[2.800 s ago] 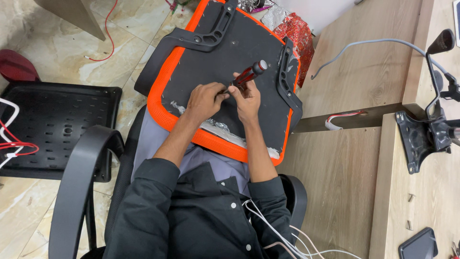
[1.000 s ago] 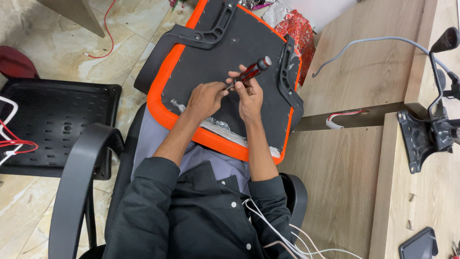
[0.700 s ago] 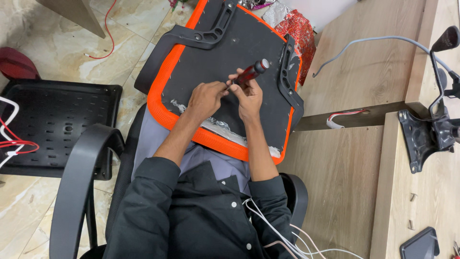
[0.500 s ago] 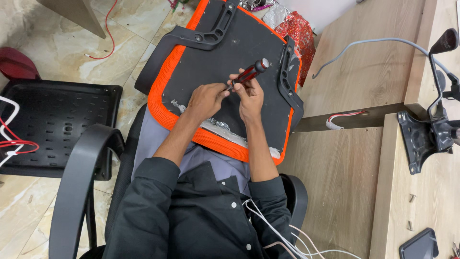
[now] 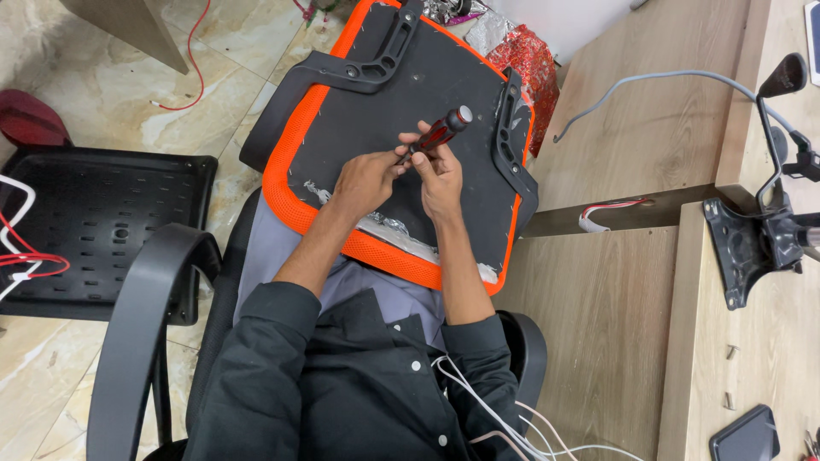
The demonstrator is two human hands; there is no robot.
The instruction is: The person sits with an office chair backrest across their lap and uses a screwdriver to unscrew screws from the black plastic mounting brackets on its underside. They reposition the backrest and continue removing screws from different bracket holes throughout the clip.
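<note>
Marble floor; both hands grip glossy red-black screwdriver (image 5: 437,134) over orange-rimmed seat (image 5: 359,102).

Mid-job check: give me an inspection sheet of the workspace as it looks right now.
Surface: wooden desk at right; tiled floor at left.
Job's things: orange-edged seat panel on the lap, underside up; screwdriver held tilted over it.
Clutter: foil wrapping; black tray; phone; metal bracket.
Grippers: left hand at the screwdriver's shaft, right hand on its handle.
Cables: grey cable; red wire; white wires.
Surroundings: office chair armrest.
</note>
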